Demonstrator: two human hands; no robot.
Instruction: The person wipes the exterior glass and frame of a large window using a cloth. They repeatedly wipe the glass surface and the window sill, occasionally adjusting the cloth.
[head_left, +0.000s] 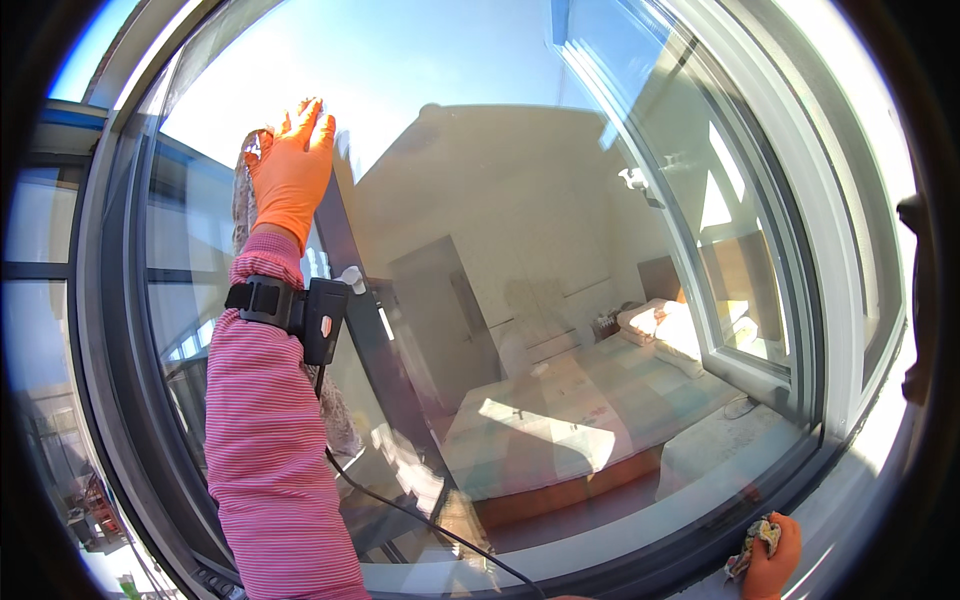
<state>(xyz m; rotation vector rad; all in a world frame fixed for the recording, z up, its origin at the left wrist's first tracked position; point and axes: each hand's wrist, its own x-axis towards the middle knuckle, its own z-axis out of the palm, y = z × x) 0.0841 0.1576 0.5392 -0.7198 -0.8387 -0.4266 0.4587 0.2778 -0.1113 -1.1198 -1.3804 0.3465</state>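
My left hand (295, 169), in an orange rubber glove, is raised against the large window pane (480, 195). Its fingers are spread over a grey-brown cloth (244, 191), which hangs beside the wrist; most of it is hidden behind the hand and forearm. The sleeve is pink and striped, with a black device (324, 321) strapped at the wrist. Low at the right, my right hand (776, 559), also gloved in orange, grips a crumpled patterned rag (757, 541) beside the lower window frame. Its lower part is cut off by the picture's edge.
A black cable (442, 529) runs from the wrist device across the lower pane. Dark frame rails (124, 300) border the glass on the left. Behind the pane are a bed (555, 427) and a door (446, 322). Sky and building reflections overlie the glass.
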